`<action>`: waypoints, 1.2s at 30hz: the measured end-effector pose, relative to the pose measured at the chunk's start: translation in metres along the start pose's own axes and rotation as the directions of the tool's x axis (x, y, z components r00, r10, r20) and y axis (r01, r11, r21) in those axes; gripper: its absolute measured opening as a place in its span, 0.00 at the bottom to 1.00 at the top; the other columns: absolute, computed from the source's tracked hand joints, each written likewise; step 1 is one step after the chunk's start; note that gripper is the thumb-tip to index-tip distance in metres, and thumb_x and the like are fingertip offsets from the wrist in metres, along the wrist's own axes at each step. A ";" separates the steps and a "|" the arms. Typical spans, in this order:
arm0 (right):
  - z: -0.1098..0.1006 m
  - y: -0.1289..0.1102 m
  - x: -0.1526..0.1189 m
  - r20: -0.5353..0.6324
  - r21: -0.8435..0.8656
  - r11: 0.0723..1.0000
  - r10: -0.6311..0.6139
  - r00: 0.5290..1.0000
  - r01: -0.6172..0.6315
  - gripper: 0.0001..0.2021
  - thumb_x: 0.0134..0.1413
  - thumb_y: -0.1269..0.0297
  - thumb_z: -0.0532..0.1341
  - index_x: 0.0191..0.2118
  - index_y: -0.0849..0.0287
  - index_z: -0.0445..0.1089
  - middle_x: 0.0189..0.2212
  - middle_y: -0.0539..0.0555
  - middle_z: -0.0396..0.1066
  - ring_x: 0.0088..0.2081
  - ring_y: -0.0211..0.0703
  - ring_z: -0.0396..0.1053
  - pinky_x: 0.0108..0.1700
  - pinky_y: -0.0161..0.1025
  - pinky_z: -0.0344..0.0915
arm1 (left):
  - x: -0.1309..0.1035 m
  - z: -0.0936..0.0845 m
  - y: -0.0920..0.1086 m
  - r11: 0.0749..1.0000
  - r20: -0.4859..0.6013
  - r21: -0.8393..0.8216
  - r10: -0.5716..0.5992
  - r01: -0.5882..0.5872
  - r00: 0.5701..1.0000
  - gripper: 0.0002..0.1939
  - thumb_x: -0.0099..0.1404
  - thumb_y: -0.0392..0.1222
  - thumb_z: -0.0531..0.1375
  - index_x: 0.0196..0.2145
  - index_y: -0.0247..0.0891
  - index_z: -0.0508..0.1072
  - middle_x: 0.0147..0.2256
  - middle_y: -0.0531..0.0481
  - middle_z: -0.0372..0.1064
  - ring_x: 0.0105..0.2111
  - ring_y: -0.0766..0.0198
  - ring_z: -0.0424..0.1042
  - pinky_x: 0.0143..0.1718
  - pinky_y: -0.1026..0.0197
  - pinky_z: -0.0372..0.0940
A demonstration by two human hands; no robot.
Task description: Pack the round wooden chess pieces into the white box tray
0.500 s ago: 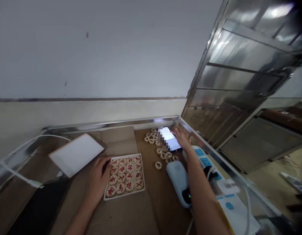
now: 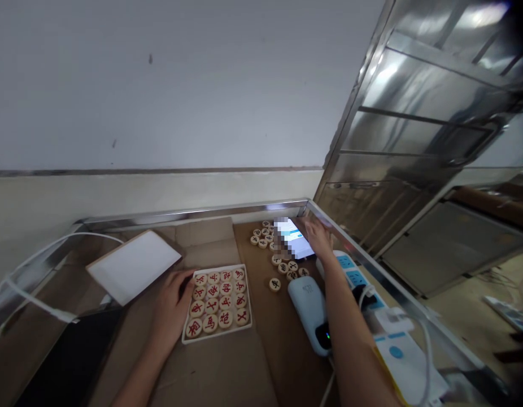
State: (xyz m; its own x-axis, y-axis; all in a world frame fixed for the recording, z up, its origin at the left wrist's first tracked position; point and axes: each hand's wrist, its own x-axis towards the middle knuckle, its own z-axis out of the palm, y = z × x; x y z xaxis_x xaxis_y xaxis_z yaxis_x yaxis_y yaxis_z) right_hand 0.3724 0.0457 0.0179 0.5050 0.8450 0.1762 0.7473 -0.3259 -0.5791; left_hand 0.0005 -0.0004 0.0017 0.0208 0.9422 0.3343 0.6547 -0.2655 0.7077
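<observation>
While left hand [image 2: 173, 299] touches tray [image 2: 218, 336] edge, cardboard [image 2: 214, 367] stretches nearside.

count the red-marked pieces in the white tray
16 red-marked pieces, in four rows of four inside the white tray, beside the left hand; any underneath would be hidden.

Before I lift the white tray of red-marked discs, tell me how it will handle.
The white tray likely feels weighty, being packed with discs. Its thin rim may flex. Tilting could spill them, since the top is open.
</observation>
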 end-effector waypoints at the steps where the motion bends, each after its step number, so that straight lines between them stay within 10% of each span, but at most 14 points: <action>1: 0.000 0.001 0.000 -0.020 0.001 1.000 0.020 1.000 -0.020 0.23 0.60 0.54 0.44 0.58 0.49 0.61 0.64 0.53 0.46 0.63 0.60 0.42 0.60 0.65 0.38 | 0.000 0.000 0.000 1.000 -0.002 -0.001 -0.001 0.001 1.000 0.17 0.59 0.50 0.50 0.36 0.40 0.72 0.37 0.47 0.69 0.40 0.57 0.69 0.45 0.53 0.65; 18: 0.002 -0.003 0.000 -0.062 -0.054 0.982 0.177 0.982 -0.180 0.30 0.50 0.56 0.58 0.60 0.53 0.56 0.58 0.62 0.56 0.59 0.62 0.51 0.55 0.63 0.50 | -0.003 0.005 -0.003 0.999 -0.019 -0.034 -0.014 0.013 1.000 0.16 0.60 0.47 0.50 0.38 0.38 0.72 0.37 0.47 0.67 0.40 0.57 0.68 0.46 0.52 0.63; 25: -0.015 -0.061 -0.031 -0.009 -0.048 0.968 -0.247 0.969 0.246 0.15 0.53 0.65 0.54 0.45 0.54 0.71 0.48 0.55 0.68 0.50 0.50 0.62 0.50 0.46 0.58 | -0.008 0.007 0.000 0.999 -0.052 -0.053 0.003 -0.005 0.999 0.13 0.61 0.40 0.50 0.39 0.36 0.72 0.39 0.45 0.66 0.41 0.58 0.67 0.48 0.51 0.62; 31: -0.033 -0.104 -0.108 0.588 -0.239 0.728 -0.418 0.692 0.643 0.13 0.46 0.69 0.59 0.39 0.53 0.74 0.38 0.54 0.73 0.43 0.49 0.68 0.44 0.41 0.59 | -0.009 0.007 -0.001 0.996 -0.058 -0.084 0.033 -0.037 0.998 0.14 0.61 0.35 0.49 0.41 0.35 0.71 0.39 0.45 0.65 0.42 0.59 0.67 0.49 0.52 0.62; 36: -0.021 -0.091 -0.146 0.483 -0.421 0.688 -0.382 0.788 0.591 0.12 0.52 0.72 0.53 0.39 0.60 0.73 0.43 0.63 0.71 0.49 0.54 0.65 0.48 0.46 0.55 | -0.007 0.007 -0.004 0.994 -0.068 -0.093 0.055 -0.061 0.996 0.13 0.61 0.36 0.49 0.38 0.35 0.71 0.38 0.44 0.65 0.42 0.57 0.67 0.48 0.50 0.62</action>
State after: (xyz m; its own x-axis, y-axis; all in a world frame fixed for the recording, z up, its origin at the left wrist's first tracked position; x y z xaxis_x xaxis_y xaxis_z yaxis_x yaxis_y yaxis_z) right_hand 0.2393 -0.0573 0.0620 -0.0962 0.9951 -0.0241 0.9944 0.0971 0.0406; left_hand 0.0032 -0.0046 -0.0073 0.0048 0.9102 0.4142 0.5794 -0.3401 0.7407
